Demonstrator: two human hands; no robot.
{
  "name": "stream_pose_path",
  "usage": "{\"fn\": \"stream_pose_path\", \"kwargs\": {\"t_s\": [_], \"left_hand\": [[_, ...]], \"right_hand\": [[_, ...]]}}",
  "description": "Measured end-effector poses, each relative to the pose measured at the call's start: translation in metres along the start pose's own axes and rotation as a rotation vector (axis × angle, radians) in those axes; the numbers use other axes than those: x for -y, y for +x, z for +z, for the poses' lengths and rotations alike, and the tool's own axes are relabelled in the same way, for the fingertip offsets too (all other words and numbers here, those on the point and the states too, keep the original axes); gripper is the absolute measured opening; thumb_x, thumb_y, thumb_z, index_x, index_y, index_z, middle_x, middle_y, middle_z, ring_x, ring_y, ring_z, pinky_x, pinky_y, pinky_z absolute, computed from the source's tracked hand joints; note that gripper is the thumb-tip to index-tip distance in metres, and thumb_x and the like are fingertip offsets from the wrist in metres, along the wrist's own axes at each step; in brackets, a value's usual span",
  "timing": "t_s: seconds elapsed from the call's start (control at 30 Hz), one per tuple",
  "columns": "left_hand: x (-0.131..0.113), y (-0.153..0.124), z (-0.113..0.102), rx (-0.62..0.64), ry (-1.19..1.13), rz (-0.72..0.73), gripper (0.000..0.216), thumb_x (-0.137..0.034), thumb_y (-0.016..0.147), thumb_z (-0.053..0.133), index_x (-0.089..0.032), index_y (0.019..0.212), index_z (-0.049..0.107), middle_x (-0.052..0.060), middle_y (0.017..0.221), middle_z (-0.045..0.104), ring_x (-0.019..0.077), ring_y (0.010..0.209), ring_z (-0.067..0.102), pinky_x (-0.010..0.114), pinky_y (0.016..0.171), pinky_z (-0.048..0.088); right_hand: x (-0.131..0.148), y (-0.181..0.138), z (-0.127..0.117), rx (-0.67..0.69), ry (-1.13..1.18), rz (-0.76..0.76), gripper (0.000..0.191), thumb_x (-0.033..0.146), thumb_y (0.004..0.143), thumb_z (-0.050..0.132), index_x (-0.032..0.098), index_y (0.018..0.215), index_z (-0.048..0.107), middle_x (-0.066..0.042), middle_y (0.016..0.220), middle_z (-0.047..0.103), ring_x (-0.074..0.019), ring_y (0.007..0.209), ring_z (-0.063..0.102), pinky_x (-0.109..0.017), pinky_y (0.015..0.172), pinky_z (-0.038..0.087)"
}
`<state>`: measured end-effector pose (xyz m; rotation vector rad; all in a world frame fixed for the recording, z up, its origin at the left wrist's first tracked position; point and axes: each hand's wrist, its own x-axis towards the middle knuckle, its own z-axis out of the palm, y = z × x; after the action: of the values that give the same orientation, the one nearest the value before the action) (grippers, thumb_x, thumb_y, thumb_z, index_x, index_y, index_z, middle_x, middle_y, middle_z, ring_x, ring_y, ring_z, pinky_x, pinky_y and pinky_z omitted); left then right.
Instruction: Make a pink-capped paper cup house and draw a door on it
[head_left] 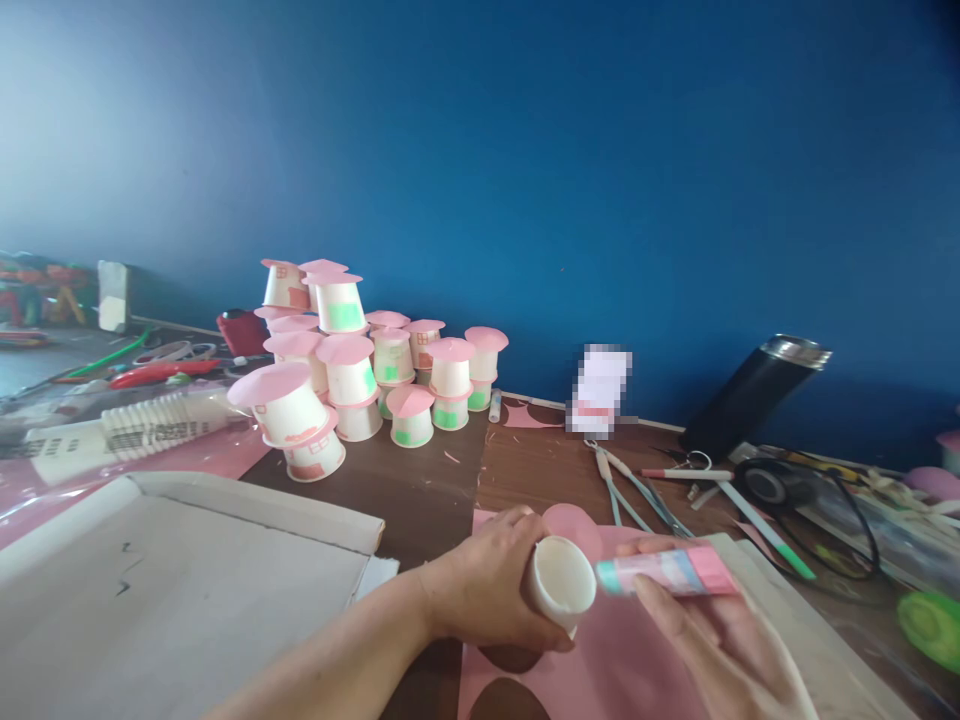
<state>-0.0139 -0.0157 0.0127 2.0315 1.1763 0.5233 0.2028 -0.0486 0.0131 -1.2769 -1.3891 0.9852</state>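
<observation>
My left hand (pixel 487 590) is wrapped around a small white paper cup (pixel 561 583), held on its side with its base facing me. My right hand (pixel 720 640) grips a pink and blue glue stick (pixel 664 572), its tip touching the cup's rim. A pink paper disc (pixel 574 525) shows just behind the cup. Under both hands lies a pink paper sheet (pixel 622 660) with round holes cut out of it.
A pile of finished cups with pink lids (pixel 352 370) stands at the back of the brown table. A flat cardboard box (pixel 187 570) lies at the left. Scissors (pixel 626 485), pens, a black flask (pixel 750 395), tape and cables sit to the right.
</observation>
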Motion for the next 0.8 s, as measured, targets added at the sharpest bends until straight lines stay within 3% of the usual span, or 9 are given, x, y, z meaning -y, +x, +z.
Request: {"fn": "stream_pose_path", "kwargs": {"t_s": [0.13,0.33,0.47,0.67,0.8], "left_hand": [[0.0018,-0.0003,0.0000,0.018,-0.028,0.009,0.058,-0.041,0.055,0.081,-0.021,0.102,0.053,0.008,0.108,0.056,0.0280,0.099,0.057,0.042,0.089,0.047],[0.0023,0.0009,-0.0007,0.000,-0.046,0.075,0.054,-0.039,0.056,0.079,-0.020,0.102,0.057,0.009,0.107,0.059,0.0274,0.096,0.059,0.041,0.090,0.048],[0.0008,0.0002,-0.0038,0.019,-0.043,0.093,0.048,-0.038,0.058,0.079,-0.022,0.098,0.059,0.006,0.105,0.063,0.0262,0.095,0.061,0.039,0.091,0.047],[-0.0001,-0.0019,-0.0057,0.019,-0.061,0.099,0.055,-0.040,0.061,0.078,-0.022,0.109,0.058,0.008,0.115,0.065,0.0283,0.101,0.061,0.041,0.092,0.047],[-0.0013,-0.0023,-0.0070,0.029,-0.064,0.095,0.054,-0.041,0.061,0.077,-0.022,0.108,0.059,0.008,0.116,0.066,0.0284,0.102,0.061,0.041,0.092,0.047]], "right_hand": [[0.0088,-0.0047,0.0027,-0.068,0.053,0.027,0.031,0.047,0.082,0.067,0.025,0.105,0.063,-0.010,0.116,0.072,-0.0317,0.108,0.067,-0.037,0.091,0.057],[0.0099,-0.0078,0.0051,-0.111,0.037,-0.062,0.026,0.046,0.079,0.070,0.029,0.099,0.065,-0.007,0.113,0.073,-0.0322,0.106,0.068,-0.037,0.089,0.059],[0.0098,-0.0070,0.0073,-0.081,0.048,-0.094,0.022,0.042,0.080,0.070,0.028,0.097,0.066,-0.006,0.113,0.072,-0.0299,0.110,0.067,-0.032,0.088,0.059],[0.0073,-0.0030,0.0024,0.028,0.030,-0.133,0.021,0.036,0.081,0.071,0.026,0.099,0.066,-0.007,0.118,0.068,-0.0281,0.112,0.065,-0.030,0.090,0.058],[0.0111,-0.0041,0.0029,0.012,0.035,-0.065,0.024,0.040,0.080,0.070,0.025,0.099,0.064,-0.007,0.124,0.065,-0.0273,0.117,0.062,-0.026,0.093,0.055]]}}
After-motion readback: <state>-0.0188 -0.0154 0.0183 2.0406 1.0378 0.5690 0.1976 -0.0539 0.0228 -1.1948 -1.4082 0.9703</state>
